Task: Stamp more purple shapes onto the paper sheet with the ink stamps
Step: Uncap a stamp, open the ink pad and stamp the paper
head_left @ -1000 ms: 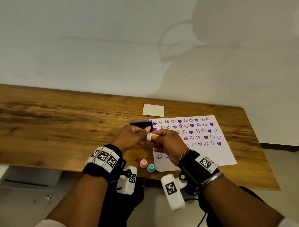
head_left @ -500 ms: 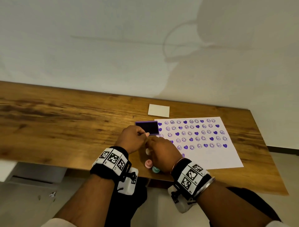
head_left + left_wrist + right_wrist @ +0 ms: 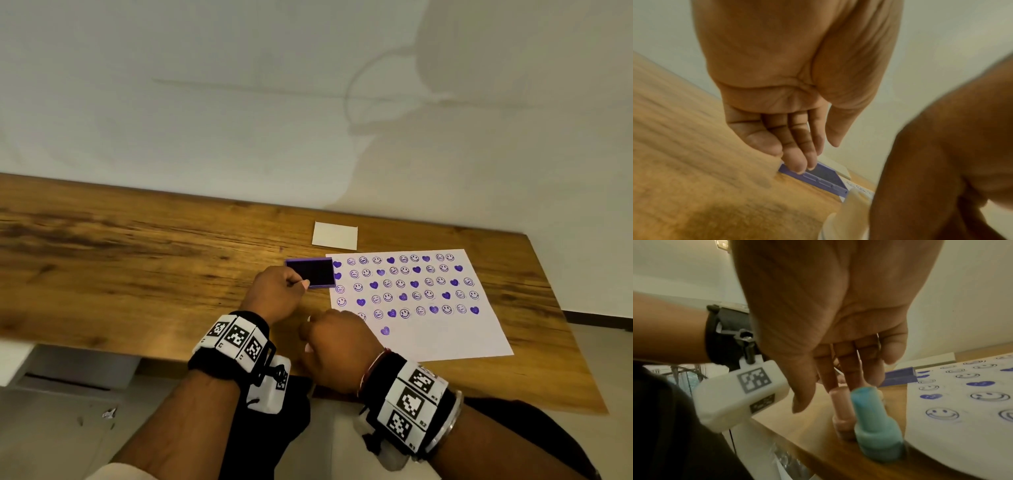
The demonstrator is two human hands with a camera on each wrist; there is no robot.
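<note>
The white paper sheet (image 3: 445, 335) (image 3: 962, 434) carries rows of purple hearts and smileys, with one lone heart lowest. An open purple ink pad (image 3: 313, 272) (image 3: 826, 176) (image 3: 898, 376) lies at its far left corner. My left hand (image 3: 301, 282) (image 3: 818, 156) rests loosely bent fingertips on the pad's near left corner, thumb apart. My right hand (image 3: 310, 334) (image 3: 818, 395) hangs low by the table's front edge, fingers straight, tips at the top of an upright pink stamp (image 3: 840, 415). A teal stamp (image 3: 873, 423) stands beside it. A blurred cream stamp (image 3: 851, 207) shows next to the right hand.
The wooden table (image 3: 137, 274) stretches far to the left. A small cream card (image 3: 335, 235) lies behind the ink pad, near the plain wall. The stamps stand close to the table's front edge, left of the paper.
The hands, together on a small white stamp a second ago, have parted. The right hand dropped to the stamps at the front edge; the left went to the ink pad.
</note>
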